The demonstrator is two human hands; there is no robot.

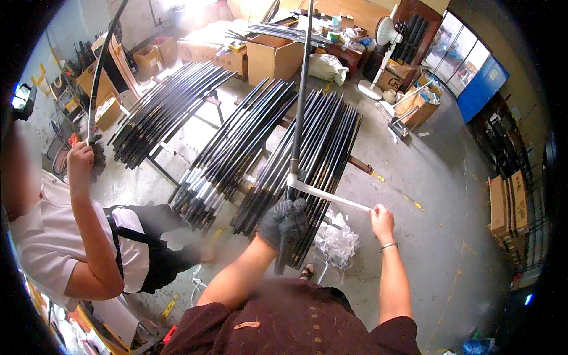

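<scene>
My left hand (284,225), in a dark glove, is closed around a long black pole (299,112) near its lower end. The pole stands nearly upright in front of me, and its top runs out of view. A flat white strip (331,194) is wound round the pole just above the glove and stretches taut to the right. At its far end, my bare right hand (381,222) pinches the strip. Below it, a tangled heap of white strips (337,239) lies near the floor beside the poles.
Racks hold rows of black poles (231,148) ahead, with more poles (165,112) farther left. Close on my left, a co-worker (77,254) holds another long, bent pole (97,71). Beyond are cardboard boxes (272,59), a white fan (378,59) and a broom (408,106).
</scene>
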